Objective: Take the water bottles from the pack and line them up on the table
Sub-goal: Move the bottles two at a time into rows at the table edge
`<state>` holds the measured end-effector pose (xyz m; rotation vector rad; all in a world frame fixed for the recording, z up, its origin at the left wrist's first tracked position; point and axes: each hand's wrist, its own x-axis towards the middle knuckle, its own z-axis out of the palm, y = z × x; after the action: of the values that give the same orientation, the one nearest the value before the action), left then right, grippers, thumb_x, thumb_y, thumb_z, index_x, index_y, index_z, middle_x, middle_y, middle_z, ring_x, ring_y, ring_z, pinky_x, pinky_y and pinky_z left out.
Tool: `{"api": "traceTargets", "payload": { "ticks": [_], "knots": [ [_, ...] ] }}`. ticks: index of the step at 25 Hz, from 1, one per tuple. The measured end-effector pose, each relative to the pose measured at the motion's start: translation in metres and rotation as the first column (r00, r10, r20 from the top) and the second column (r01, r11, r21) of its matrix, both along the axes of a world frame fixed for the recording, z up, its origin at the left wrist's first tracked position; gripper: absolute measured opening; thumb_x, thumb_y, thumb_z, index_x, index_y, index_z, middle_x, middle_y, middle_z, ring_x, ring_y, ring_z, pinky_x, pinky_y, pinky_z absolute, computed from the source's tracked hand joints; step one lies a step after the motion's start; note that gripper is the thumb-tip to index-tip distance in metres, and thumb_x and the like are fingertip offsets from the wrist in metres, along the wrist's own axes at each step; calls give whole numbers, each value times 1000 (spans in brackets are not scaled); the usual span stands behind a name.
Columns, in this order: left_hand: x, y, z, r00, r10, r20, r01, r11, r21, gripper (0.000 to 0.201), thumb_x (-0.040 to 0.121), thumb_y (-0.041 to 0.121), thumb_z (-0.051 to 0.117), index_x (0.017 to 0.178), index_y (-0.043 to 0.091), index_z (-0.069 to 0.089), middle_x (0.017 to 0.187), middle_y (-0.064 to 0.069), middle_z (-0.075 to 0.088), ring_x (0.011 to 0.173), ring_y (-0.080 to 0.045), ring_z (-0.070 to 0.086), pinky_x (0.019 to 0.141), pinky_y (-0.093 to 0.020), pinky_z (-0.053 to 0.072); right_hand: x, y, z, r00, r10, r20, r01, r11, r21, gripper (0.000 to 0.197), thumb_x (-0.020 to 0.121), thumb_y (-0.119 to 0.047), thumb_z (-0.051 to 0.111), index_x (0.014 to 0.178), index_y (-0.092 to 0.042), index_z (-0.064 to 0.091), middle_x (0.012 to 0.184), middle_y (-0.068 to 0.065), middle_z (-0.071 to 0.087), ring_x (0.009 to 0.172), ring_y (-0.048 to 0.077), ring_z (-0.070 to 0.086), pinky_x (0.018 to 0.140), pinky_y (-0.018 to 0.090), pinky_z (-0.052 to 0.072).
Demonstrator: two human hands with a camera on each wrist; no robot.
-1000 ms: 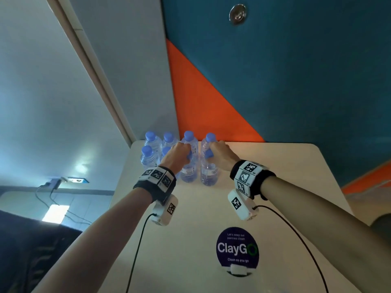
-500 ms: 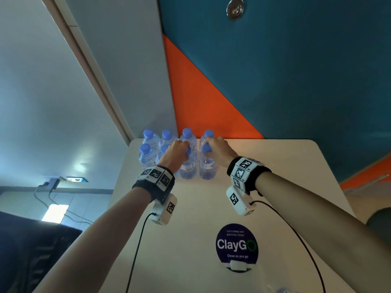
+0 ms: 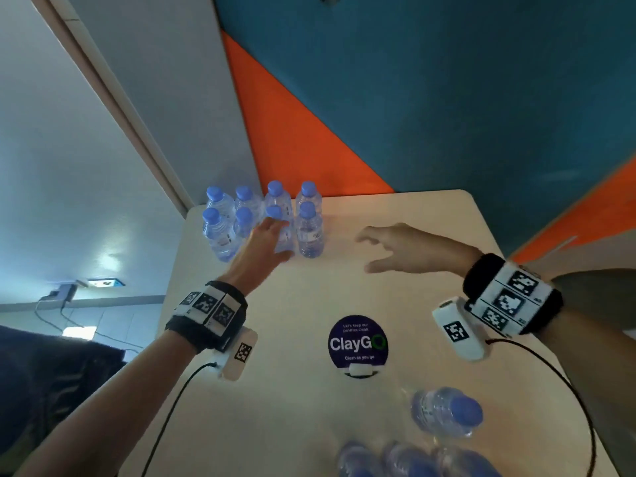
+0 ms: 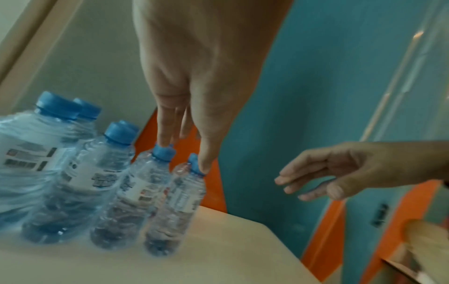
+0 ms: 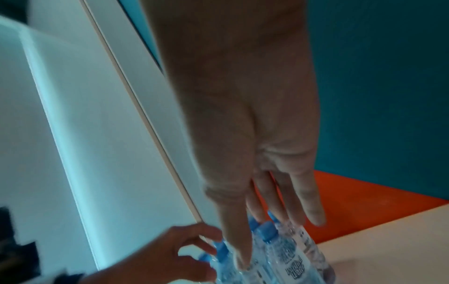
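Several clear water bottles (image 3: 261, 218) with blue caps stand in two rows at the table's far left corner. My left hand (image 3: 272, 235) hovers at the front row, fingers stretched out beside a bottle and holding nothing; the left wrist view shows its fingertips (image 4: 206, 163) just above the caps. My right hand (image 3: 389, 249) floats to the right of the rows, fingers spread and empty, a hand's width from the nearest bottle (image 3: 310, 232). More bottles (image 3: 444, 411) lie blurred at the near edge.
The beige table (image 3: 309, 297) carries a round purple ClayGo sticker (image 3: 358, 342) in the middle. A teal and orange wall (image 3: 447, 115) rises right behind the far edge. The table's left edge drops off beside the bottle rows. Cables trail from both wrists.
Both hands have let go of the two front bottles they gripped. The right hand has drawn back to the right, and the view has tipped down onto the near bottles.
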<state>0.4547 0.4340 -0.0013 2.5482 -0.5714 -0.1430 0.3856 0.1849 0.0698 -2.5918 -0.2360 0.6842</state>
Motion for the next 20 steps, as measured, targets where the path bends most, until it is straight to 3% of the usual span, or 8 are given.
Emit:
{"api": "traceTargets", "payload": {
  "ticks": [2,4,7,9,12,14,18,20],
  "knots": [
    [-62,0,14,977,-150,-155,150,989,-10,56,78,29,73,127,13,51,128,-4,53,115,-19,50,102,-32,40,-61,-26,6,997,33,-72,-36,999,-37,53,87,-40,63,133,-27,42,142,-1,47,126,16,43,99,30,39],
    [-126,0,22,890,-299,-346,298,953,-55,59,73,41,75,125,23,52,127,9,52,114,-6,47,104,-24,37,-117,-44,2,988,69,-139,-77,996,-55,56,84,-45,63,134,-30,42,142,-11,44,129,9,41,105,26,34],
    [-216,-2,15,723,-481,-496,512,855,-83,67,68,46,77,127,31,50,134,13,47,124,-2,41,109,-17,31,-189,-55,-16,983,38,-179,-40,999,-10,61,82,-42,67,136,-35,40,134,-21,42,129,5,39,105,21,31],
    [-258,-3,3,676,-512,-530,566,821,-70,69,69,48,75,130,33,45,139,12,43,126,-4,40,109,-22,35,-217,-57,-30,988,-11,-155,21,998,64,60,81,-37,70,134,-38,42,130,-26,43,128,2,41,103,21,33],
    [-285,-10,-8,759,-490,-430,550,835,19,48,84,34,63,129,32,46,139,10,45,125,-9,41,98,-29,46,-235,-53,-45,995,-44,-85,50,996,69,55,84,-29,69,133,-32,45,124,-30,34,121,-8,30,96,12,24],
    [-287,-15,-9,810,-452,-375,514,854,80,37,89,21,54,124,29,51,134,9,50,123,-12,44,93,-31,47,-235,-51,-55,998,-66,-15,67,996,51,51,85,-23,68,131,-29,49,122,-24,40,117,-5,36,93,12,27],
    [-269,-27,-2,773,-470,-426,564,817,121,32,83,13,57,114,20,60,115,-7,62,106,-24,57,90,-35,48,-217,-60,-68,999,21,-28,-23,997,-76,33,84,-19,64,116,-25,57,107,-1,62,97,19,56,84,31,46],
    [-242,-36,6,753,-453,-478,561,822,104,28,79,9,60,106,16,65,104,-12,68,94,-27,63,83,-33,51,-195,-67,-66,992,110,-69,-117,986,-117,29,81,-21,66,108,-24,60,94,0,60,88,18,54,74,30,47]
  ]
}}
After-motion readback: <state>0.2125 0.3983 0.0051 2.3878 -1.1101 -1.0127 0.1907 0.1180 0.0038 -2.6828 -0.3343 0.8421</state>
